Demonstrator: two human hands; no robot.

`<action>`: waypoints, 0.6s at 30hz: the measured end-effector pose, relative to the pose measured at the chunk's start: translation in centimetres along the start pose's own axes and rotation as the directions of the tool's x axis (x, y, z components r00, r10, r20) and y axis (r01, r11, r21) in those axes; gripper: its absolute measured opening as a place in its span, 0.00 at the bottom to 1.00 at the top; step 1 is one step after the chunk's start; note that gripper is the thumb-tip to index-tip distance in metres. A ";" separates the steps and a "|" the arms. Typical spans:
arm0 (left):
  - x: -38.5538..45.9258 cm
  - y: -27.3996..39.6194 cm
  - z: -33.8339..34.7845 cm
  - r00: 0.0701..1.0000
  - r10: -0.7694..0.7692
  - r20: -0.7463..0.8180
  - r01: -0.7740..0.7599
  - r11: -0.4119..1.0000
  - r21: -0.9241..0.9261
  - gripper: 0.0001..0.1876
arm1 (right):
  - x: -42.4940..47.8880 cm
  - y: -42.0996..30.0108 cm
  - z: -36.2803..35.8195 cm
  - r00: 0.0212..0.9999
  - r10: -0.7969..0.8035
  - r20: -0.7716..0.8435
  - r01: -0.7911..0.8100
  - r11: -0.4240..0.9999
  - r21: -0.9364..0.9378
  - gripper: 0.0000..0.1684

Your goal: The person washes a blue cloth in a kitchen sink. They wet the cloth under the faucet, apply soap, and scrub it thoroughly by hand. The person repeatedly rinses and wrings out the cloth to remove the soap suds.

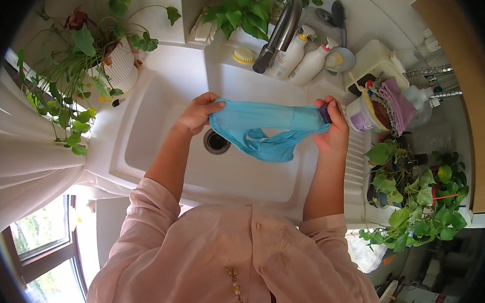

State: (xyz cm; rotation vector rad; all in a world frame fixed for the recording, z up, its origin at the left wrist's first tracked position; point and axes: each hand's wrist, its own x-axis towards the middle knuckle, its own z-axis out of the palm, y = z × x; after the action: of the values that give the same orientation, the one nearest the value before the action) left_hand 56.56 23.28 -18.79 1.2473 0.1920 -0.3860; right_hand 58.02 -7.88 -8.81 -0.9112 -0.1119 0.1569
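Note:
Stretched out above a white sink basin (244,180) is a pair of light blue underpants (265,112), its waistband pulled nearly straight and the lower part hanging slack. My left hand (200,112) pinches one end of the waistband between thumb and fingers. At the other end, my right hand (331,123) grips the fabric together with a small dark purple object (324,113), perhaps a piece of soap; its exact kind I cannot tell. Below the cloth and nearest my left hand lies the round metal drain (217,141), partly covered by my hand and the fabric.
Behind the basin stand a faucet (281,32), pump bottles (309,64) and a yellow-backed scrub brush (243,55). A potted plant (116,67) sits at the left corner. On the right are a ribbed drainboard (356,157), a tub with cloths (361,115) and trailing plants (420,199).

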 end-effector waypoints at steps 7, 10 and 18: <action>0.5 -1.1 0.7 0.975 -0.092 -0.202 0.120 0.984 0.132 0.13 | 0.6 1.7 1.5 1.000 0.019 0.006 -0.020 0.999 0.035 0.09; 2.8 -5.6 0.9 0.972 0.204 -0.117 -0.064 0.709 0.702 0.18 | 1.3 3.3 3.5 0.997 0.074 -0.014 -0.073 0.996 0.056 0.09; -0.3 -3.1 10.5 0.965 -0.195 0.175 0.107 0.903 0.416 0.20 | 0.8 4.7 7.3 0.988 0.135 -0.076 -0.134 0.991 0.025 0.09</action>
State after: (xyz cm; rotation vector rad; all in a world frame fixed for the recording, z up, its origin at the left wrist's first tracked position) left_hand 54.37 12.61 -18.18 1.5914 0.0235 -0.7195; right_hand 57.16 0.76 -8.09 -0.9043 0.0233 0.2473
